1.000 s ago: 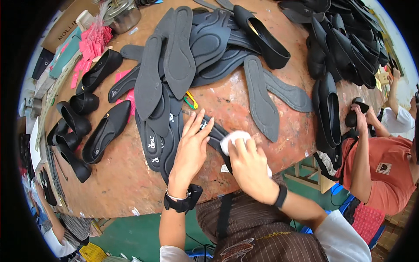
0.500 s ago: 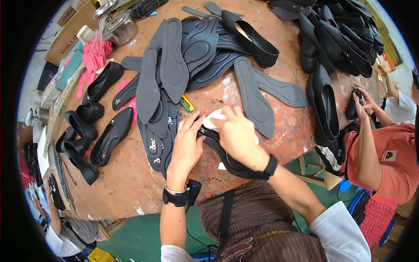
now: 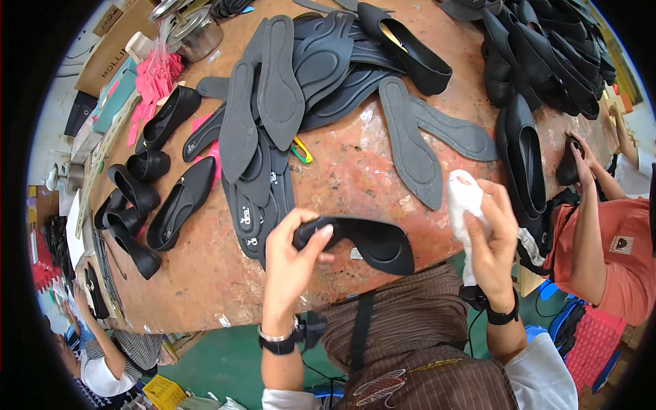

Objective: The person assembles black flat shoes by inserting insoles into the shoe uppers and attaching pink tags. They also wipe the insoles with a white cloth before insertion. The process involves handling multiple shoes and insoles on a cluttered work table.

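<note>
Holds, with the left hand (image 3: pixel 292 249), one black insole (image 3: pixel 374 240) by its rounded, narrower end. Presses the thumb on the upper face, with other fingers behind, so in the left grip pinches this insole. Carries it over the near edge of the table (image 3: pixel 179 294), in front of the brown striped apron (image 3: pixel 403 307).

Looks quite dark and smooth, with a thin, paler line along the upper edge. Bends gently over its length, becomes slim in the middle, then widens toward the right and finishes in a point. Shows, in this wide part, a rounded outline; raised or sunken, difficult to tell. Under the thumb, remains partly hidden.

With the right hand (image 3: pixel 495 239), apart from the insole, pinches a white cloth (image 3: pixel 465 205) between thumb and fingers, also a closed grip. Bunched at the top, this cloth; below, only a narrow tail.

Farther on the table: a pile of dark insoles (image 3: pixel 328 65), a yellow and green cutter (image 3: pixel 301 152) just beside, two loose grey insoles (image 3: pixel 415 157) overlapping each other, and black shoes (image 3: pixel 181 208) at the left.
</note>
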Available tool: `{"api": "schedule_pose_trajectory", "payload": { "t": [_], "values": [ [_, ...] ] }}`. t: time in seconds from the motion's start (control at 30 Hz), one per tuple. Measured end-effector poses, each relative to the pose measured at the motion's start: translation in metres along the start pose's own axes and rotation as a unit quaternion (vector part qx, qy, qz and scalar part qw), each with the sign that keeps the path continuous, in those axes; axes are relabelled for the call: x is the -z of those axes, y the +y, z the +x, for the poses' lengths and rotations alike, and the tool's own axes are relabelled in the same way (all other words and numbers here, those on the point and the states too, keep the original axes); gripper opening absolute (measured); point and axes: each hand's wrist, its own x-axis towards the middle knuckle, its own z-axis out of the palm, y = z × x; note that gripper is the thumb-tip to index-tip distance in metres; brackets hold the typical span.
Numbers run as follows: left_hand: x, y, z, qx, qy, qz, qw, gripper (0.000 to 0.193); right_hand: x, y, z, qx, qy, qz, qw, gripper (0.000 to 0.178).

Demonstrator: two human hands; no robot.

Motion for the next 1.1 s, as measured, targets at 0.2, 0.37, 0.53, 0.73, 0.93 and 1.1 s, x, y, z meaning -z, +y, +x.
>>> {"api": "schedule_pose_trajectory", "payload": {
  "t": [0.2,0.37,0.53,0.73,0.93,1.1],
  "values": [
    [-0.003,0.007,-0.066,0.057,0.079,-0.332,0.938,0.019,0.02,-0.01,0.005,0.022,0.066,0.002,0.998,0.03],
    [-0.023,-0.022,-0.071,0.101,0.185,-0.238,0.948,0.014,0.019,-0.013,-0.001,0.045,0.011,-0.077,0.996,0.041],
    [-0.048,-0.061,-0.066,0.042,0.246,0.369,0.895,0.03,-0.027,-0.016,-0.014,0.172,-0.141,-0.213,0.951,0.055],
    [-0.042,-0.07,-0.061,-0.033,0.293,0.373,0.88,0.04,-0.097,-0.015,-0.047,0.182,-0.237,-0.241,0.923,0.047],
    [-0.038,-0.077,-0.06,-0.032,0.286,0.358,0.888,0.038,-0.101,-0.004,-0.07,0.191,-0.212,-0.244,0.927,0.047],
    [-0.038,-0.083,-0.061,-0.03,0.282,0.356,0.891,0.038,-0.106,-0.016,-0.065,0.172,-0.243,-0.297,0.907,0.044]
  ]
}}
